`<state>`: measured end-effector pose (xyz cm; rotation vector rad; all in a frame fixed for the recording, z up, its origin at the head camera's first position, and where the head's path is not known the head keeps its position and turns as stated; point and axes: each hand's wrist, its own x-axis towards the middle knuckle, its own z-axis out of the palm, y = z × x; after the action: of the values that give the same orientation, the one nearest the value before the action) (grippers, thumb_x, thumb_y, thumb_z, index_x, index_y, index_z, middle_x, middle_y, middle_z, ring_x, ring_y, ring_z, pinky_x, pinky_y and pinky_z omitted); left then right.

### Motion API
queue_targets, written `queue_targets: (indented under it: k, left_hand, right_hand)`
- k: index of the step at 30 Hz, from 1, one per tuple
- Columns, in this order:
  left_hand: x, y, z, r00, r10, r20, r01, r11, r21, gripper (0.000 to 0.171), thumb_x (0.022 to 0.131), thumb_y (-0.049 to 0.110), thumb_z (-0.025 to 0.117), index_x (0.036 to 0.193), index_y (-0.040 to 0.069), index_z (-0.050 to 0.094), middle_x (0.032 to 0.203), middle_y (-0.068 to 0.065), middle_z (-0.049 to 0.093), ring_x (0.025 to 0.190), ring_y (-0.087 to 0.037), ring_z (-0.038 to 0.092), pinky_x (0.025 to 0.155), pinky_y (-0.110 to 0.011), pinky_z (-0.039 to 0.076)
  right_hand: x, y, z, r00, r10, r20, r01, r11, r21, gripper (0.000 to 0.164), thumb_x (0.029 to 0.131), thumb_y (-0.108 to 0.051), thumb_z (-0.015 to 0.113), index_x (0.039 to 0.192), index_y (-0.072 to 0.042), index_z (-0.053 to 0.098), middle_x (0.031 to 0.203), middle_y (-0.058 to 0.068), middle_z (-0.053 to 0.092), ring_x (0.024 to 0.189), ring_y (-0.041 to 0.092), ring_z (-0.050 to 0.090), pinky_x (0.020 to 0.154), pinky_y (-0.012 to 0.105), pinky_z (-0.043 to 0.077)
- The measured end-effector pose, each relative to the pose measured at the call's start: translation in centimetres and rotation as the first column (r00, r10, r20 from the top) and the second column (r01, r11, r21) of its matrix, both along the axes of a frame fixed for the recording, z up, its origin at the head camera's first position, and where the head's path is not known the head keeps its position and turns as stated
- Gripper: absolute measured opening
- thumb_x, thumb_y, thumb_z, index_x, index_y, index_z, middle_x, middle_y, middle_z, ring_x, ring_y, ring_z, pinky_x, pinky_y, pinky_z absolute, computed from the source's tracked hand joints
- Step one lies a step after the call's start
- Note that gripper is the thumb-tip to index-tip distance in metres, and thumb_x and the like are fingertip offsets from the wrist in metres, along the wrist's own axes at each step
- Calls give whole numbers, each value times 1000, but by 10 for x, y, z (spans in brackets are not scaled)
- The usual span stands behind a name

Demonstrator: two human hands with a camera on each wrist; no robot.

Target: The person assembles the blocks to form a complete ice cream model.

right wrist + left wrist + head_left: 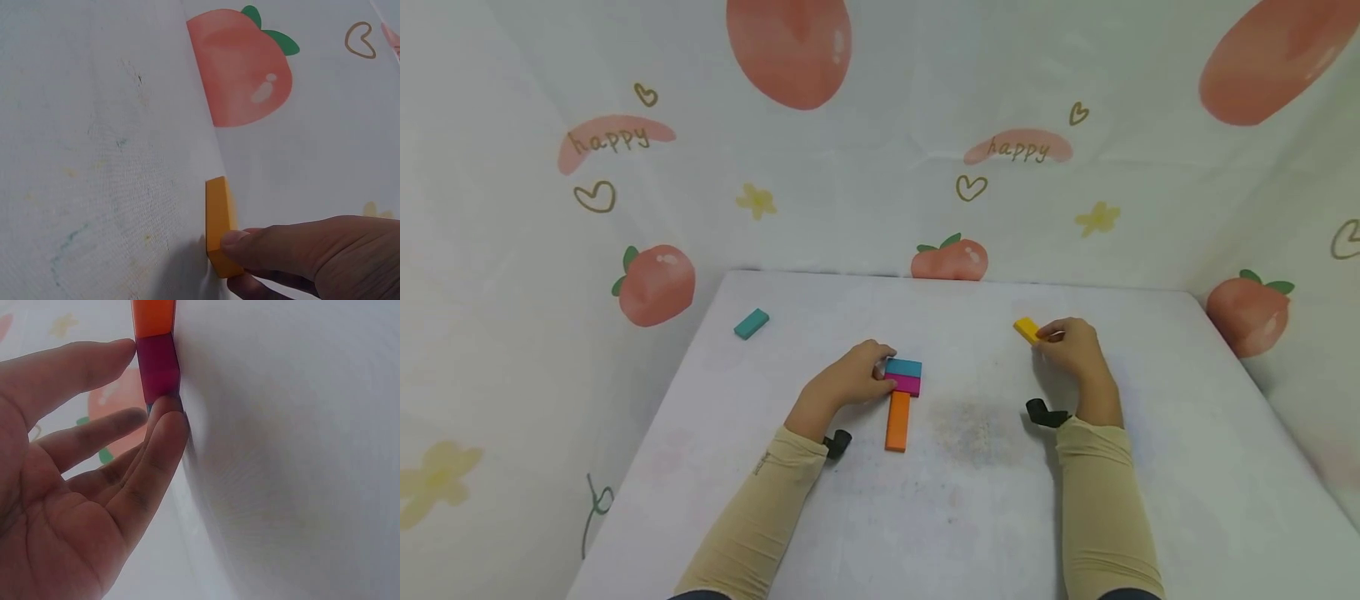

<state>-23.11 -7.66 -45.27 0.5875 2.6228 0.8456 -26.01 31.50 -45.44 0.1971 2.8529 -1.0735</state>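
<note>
My left hand (850, 377) holds a blue block (904, 367) and a magenta block (907, 384), which lie side by side. Its thumb is at the magenta block's edge, while the fingers reach the far side of the blue one, mostly hidden in the left wrist view. An orange block (897, 422) points toward me from the magenta block's near side, forming a T. Farther right, my right hand (1070, 346) pinches the near end of a flat yellow block (1025, 328) between thumb and fingers. In the right wrist view, the thumb lies on the yellow block (220, 212).
A teal block (751, 323) lies at the table's back left. The white tabletop (970, 533) has a greyish smudge right of the orange block. Behind and beside it hangs a white cloth (880, 167) printed with fruit, hearts and flowers. Each wrist carries a small black camera mount (1045, 414).
</note>
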Motion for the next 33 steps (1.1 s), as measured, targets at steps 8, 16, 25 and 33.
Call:
queue_targets:
  k: [8,16,25,33]
  left_hand:
    - [1,-2,-1,1000,9,3,-9,1000,3,54,100,20,74,149,5,58,113,-8,60,97,-18,57,90,-33,54]
    - [1,-2,-1,1000,8,-1,-8,1000,6,54,100,20,75,149,5,58,116,-9,61,96,-17,57,91,-32,55]
    - [1,-1,1,1000,-3,-3,3,1000,13,53,100,19,74,148,4,59,113,-9,60,96,-17,57,89,-31,54]
    - [2,-1,3,1000,5,7,-5,1000,15,53,99,19,75,148,4,59,117,-10,60,96,-17,57,89,-31,54]
  right_hand:
    - [-3,-8,-2,1000,20,-14,-20,1000,14,34,97,-12,72,125,7,72,127,33,65,112,41,63,89,42,57]
    - [-3,-19,-2,997,53,-47,-52,998,16,32,96,-11,73,122,8,73,128,34,65,115,44,63,95,50,57]
    - [-3,-22,-3,997,57,-61,-55,998,33,32,96,-11,71,123,8,73,127,34,66,116,45,64,97,54,57]
    - [-4,-25,-2,997,66,-36,-65,997,35,31,97,-12,72,122,6,74,128,32,65,118,44,63,99,55,56]
